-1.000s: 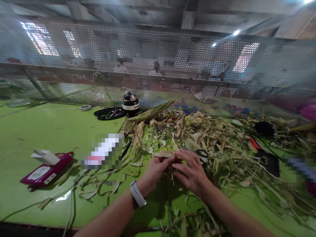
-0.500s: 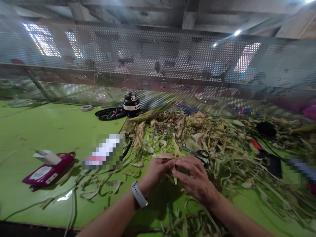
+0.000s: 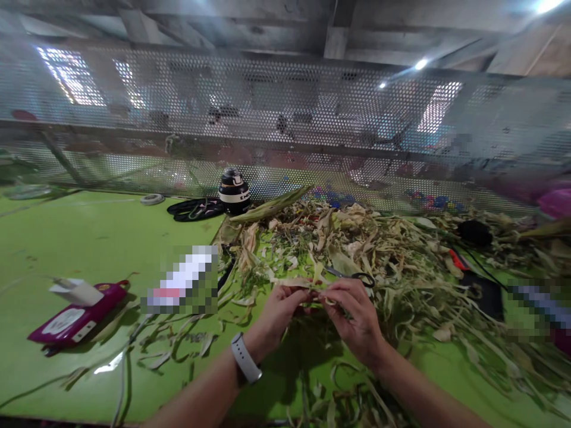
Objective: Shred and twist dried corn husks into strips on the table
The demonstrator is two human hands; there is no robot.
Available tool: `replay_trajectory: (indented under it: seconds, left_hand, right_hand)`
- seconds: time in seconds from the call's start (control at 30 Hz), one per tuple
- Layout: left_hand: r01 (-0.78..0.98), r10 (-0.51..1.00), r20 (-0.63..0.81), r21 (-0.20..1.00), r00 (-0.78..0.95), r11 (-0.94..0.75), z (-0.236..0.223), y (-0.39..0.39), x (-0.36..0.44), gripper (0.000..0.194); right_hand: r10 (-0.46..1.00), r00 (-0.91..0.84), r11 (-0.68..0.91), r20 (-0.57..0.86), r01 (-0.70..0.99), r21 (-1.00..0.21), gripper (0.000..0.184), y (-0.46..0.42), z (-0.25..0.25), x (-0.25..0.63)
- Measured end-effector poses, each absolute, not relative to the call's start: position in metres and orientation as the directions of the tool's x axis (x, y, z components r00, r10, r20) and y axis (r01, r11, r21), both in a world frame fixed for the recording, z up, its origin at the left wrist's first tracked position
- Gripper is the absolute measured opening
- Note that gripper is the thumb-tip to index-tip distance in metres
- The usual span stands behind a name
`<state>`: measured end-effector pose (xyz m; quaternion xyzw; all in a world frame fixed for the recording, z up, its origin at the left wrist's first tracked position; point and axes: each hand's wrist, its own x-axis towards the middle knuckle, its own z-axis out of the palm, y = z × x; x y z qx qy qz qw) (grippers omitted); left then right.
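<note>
Low over the green table (image 3: pixel 147 249), my two hands meet at pale corn husk strips (image 3: pixel 291 283). My left hand (image 3: pixel 277 314), with a light wristband, is closed with thumb and fingers pinched on the husk. Opposite it, my right hand (image 3: pixel 355 318) also pinches the husk between thumb and fingertips. A short pale end sticks up between the hands; the exact point of grip is partly hidden by my fingers. Just behind my right hand lie dark-handled scissors (image 3: pixel 363 277), partly covered. Loose dried husks (image 3: pixel 401 255) lie heaped behind and to the right.
To the left are a purple power strip (image 3: pixel 80 318) with a white plug adapter (image 3: pixel 78 291) and a blurred-out flat object (image 3: pixel 182 279). A black jar-like bottle (image 3: pixel 234 193) stands before the perforated screen (image 3: pixel 312 131). A black flat object (image 3: pixel 484 294) lies right, with a cord.
My right hand's fingers have drawn back slightly and pinch more tightly, showing more of the husk between the hands. The whole view has shifted a little.
</note>
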<state>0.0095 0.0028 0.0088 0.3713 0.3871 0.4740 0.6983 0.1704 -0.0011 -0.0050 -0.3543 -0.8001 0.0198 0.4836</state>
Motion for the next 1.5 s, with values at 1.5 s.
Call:
replay_trajectory:
  seconds: [1.5]
  left_hand:
    - [-0.144,0.958,0.041,0.99,0.283,0.0,0.002,0.004,0.01,0.023]
  right_hand:
    - [0.979,-0.148,0.156,0.137,0.123,-0.98,0.027,0.003,-0.011,0.159]
